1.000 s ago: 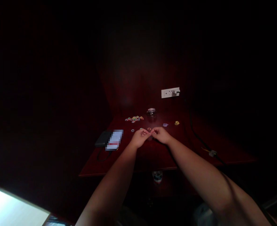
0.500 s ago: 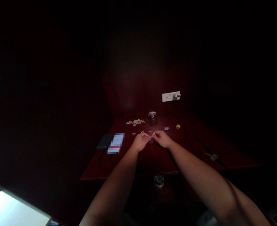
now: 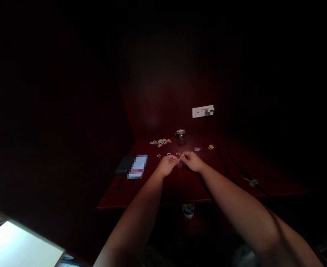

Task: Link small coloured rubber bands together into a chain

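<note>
My left hand (image 3: pixel 169 165) and my right hand (image 3: pixel 190 161) meet over the middle of the dark red table (image 3: pixel 152 194), fingertips pinched close together. Between them is a small pale band (image 3: pixel 179 160) that looks like a hair tie, mostly hidden by the fingers. Just beyond the hands lie single ring-shaped hair ties: a pale blue one (image 3: pixel 159 155), a green one (image 3: pixel 169 154) and an orange one (image 3: pixel 178 154). Right of my right hand are purple looped hair ties (image 3: pixel 197 149) and yellow looped hair ties (image 3: pixel 211 147).
A pile of coloured hair ties (image 3: pixel 161 142) lies at the back left, beside a clear lidded jar (image 3: pixel 181 138). A blurred phone-like screen (image 3: pixel 137 167) and a black case (image 3: pixel 123 165) are at left. A black cable (image 3: pixel 239 168) runs down the right from a wall socket (image 3: pixel 203 111).
The whole view has shifted slightly, so the table sits a little higher. Both hands keep their pinch at nearly the same place, with the fingertips slightly moved.
</note>
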A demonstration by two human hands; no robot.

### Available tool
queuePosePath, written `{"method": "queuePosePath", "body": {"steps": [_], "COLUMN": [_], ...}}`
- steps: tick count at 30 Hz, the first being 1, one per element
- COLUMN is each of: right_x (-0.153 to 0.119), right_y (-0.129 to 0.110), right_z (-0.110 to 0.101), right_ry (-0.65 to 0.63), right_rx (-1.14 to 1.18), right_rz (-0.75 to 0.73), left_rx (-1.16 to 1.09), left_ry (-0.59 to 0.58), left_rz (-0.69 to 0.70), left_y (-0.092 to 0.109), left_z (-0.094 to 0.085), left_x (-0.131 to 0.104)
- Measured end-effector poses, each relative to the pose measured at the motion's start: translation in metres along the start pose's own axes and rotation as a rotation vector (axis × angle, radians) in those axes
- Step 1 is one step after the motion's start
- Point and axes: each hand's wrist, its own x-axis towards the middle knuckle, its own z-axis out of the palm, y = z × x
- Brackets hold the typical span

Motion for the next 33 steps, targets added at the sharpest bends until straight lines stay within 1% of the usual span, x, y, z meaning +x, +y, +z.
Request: {"method": "queuePosePath", "body": {"steps": [4,8,18,23,33], "right_x": [0.0012,0.0012,-0.0001,-0.0001,0.0011], "right_y": [0.0022,0.002,-0.0008,-0.0013,0.0037], "right_z": [0.0016,0.0022,0.0002,0.0008,0.0022], "right_ry": [0.036,0.058,-0.027,-0.023,-0.005], "right_rx": [0.025,0.044,0.103,0.122,0.105], "right_rz": [0.016,0.027,0.017,-0.004,-0.007], "left_rx": [0.002,-0.001,-0.001,-0.026,-0.091], "left_ry": [-0.017,-0.009,0.023,0.029,0.08], "left_rz": [0.011,0.005,-0.005,-0.011,0.011], "left_y": [-0.0001,-0.0008,-0.0008,-0.0023,-0.0027], "left_z": [-0.0012,-0.0013,0.0006,0.0002,0.0014], "left_x": [0.0001,0.0,-0.0024,-0.0021,-0.0025]}}
